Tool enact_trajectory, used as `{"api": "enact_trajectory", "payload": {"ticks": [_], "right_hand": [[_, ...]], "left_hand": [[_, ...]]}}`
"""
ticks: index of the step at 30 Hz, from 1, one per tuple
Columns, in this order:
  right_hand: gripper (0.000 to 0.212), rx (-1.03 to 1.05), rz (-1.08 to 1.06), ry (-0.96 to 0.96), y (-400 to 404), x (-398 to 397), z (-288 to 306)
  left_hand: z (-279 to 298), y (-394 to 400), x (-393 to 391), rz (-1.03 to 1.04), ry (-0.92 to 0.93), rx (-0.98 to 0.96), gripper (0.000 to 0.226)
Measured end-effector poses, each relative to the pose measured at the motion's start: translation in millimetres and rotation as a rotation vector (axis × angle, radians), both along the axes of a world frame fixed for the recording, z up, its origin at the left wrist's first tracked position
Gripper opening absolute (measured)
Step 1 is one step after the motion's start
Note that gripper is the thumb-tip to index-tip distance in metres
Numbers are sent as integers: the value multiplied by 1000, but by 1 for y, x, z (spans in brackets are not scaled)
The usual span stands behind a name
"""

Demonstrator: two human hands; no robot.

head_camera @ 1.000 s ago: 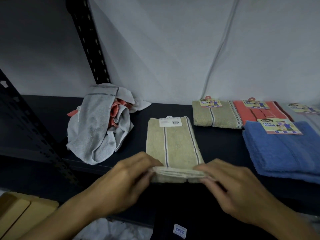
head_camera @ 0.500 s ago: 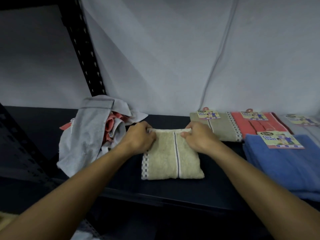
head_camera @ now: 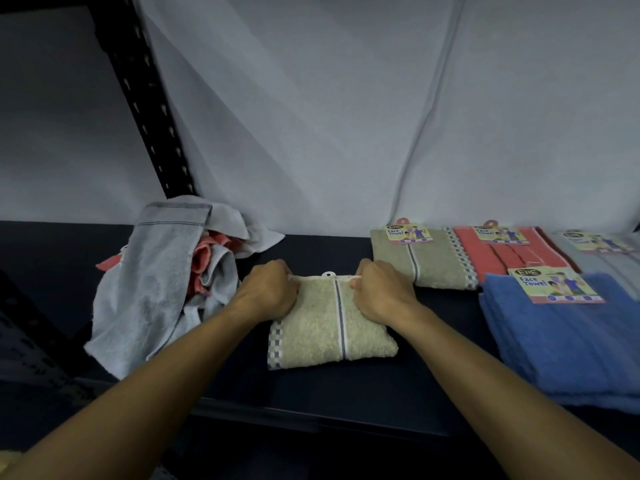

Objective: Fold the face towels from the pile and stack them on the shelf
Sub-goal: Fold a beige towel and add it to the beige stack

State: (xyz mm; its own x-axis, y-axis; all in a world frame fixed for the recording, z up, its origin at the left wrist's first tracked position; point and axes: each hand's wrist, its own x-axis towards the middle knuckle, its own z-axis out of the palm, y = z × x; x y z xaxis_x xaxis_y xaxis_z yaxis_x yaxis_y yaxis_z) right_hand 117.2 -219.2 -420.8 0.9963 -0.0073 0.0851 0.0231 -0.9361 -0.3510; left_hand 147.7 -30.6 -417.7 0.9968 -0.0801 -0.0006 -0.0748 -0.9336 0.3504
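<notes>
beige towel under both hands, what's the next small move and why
Probably let go and lift the beige towel onto the folded beige towel at the back right. It already lies folded on the shelf, the left hand and right hand gripping its far edge, and the matching colour sits just beside it.

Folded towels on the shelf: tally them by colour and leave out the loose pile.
Beige: 2, the one both hands grip and one behind
Coral: 1
Grey: 1
Blue: 1 stack, layers uncountable
Total: 5
</notes>
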Motion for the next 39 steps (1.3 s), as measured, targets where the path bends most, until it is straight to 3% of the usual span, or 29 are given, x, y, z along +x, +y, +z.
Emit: {"api": "enact_trajectory", "payload": {"ticks": [15,20,22,26,31,35,39], "right_hand": [[28,182,78,166,-16,-19,12],[28,22,59,97,-11,-23,8],[36,4,59,121,-13,-24,11],[58,33,59,294,-17,-22,20],[50,116,48,466,-16,-19,24],[39,154,26,459,-21,-20,34],[32,151,-4,148,-27,-24,61]], "left_hand": [[12,15,-6,-215,41,46,22],[10,12,-12,-220,26,46,28],[15,12,-14,-208,96,34,32],[27,11,-9,-129,452,-189,29],[32,5,-9,-79,645,-300,8],[48,5,-16,-176,527,-230,18],[80,8,-25,-301,155,-221,16]]}}
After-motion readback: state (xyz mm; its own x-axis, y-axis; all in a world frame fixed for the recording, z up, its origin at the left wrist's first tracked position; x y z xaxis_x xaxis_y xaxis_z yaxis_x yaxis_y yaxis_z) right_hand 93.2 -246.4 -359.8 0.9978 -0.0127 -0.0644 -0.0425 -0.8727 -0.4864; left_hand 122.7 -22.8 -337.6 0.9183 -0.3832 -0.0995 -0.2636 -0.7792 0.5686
